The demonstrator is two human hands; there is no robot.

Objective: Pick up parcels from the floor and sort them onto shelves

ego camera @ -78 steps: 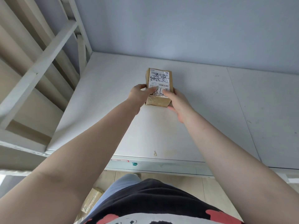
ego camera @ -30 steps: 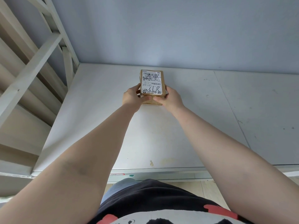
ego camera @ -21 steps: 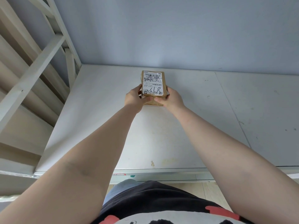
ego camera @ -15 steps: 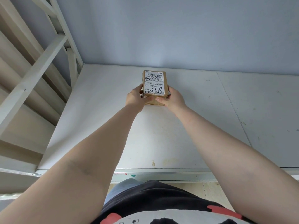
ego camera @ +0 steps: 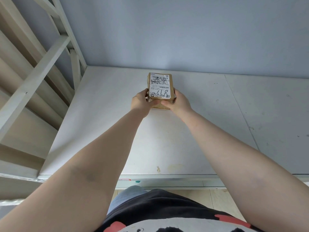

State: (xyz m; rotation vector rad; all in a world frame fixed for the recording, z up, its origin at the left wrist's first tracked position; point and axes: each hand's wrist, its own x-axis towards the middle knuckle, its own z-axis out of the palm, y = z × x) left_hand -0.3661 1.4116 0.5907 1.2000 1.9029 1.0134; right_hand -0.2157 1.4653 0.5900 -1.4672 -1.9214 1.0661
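Pale blue-grey wall (ego camera: pixel 184 34) ahead of you, wide white flat shelf board (ego camera: pixel 103 118) running to it, white metal rack frame (ego camera: pixel 41 61) on the left. Shelf has a seam on the right side and a few scuff marks. Small brown cardboard parcel (ego camera: pixel 160 91) with a white printed shipping label sits near the back of the shelf, roughly centre, just short of the wall; handwritten black marks on the label. Your left hand (ego camera: pixel 141 102) grips the parcel's left near corner, thumb across the front edge, fingers curled round the side. Your right hand (ego camera: pixel 179 103) grips the right near corner the same way, thumb on the front edge. Can't tell if the parcel's base is fully down on the shelf. Light wood floor (ego camera: pixel 222 200) visible below the shelf's front lip.
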